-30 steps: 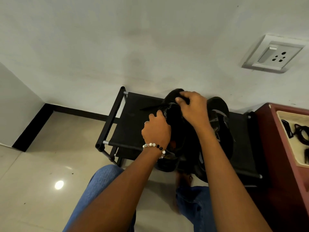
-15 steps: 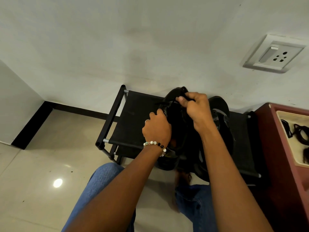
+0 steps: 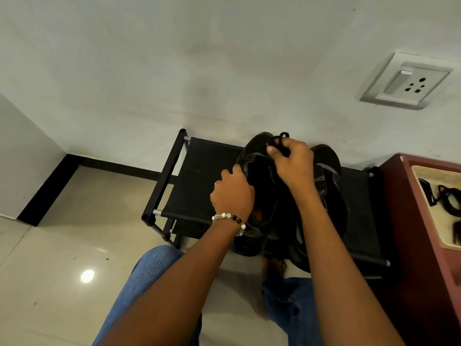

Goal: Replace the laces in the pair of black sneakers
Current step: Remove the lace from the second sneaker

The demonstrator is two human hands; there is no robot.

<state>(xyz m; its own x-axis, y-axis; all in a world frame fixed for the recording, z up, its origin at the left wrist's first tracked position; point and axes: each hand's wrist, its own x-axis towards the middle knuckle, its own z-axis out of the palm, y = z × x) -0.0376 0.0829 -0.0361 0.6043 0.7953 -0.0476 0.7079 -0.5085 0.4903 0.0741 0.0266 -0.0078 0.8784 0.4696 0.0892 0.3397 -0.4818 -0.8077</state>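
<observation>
Now | black sneaker (image 3: 262, 186) upright | left hand (image 3: 233, 193) grips collar | right hand (image 3: 291, 161) pinches lace (image 3: 280, 138)

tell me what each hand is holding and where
The right hand pinches a black lace near the left sneaker's toe. The left hand grips that sneaker's side, by the opening.

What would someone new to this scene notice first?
Two bare arms reach in from below to a pair of black sneakers on a low black rack against the wall. The right hand pinches a loop of black lace above the toe, while the left hand, wearing a beaded bracelet, grips the shoe's side. A wall socket sits upper right.
</observation>
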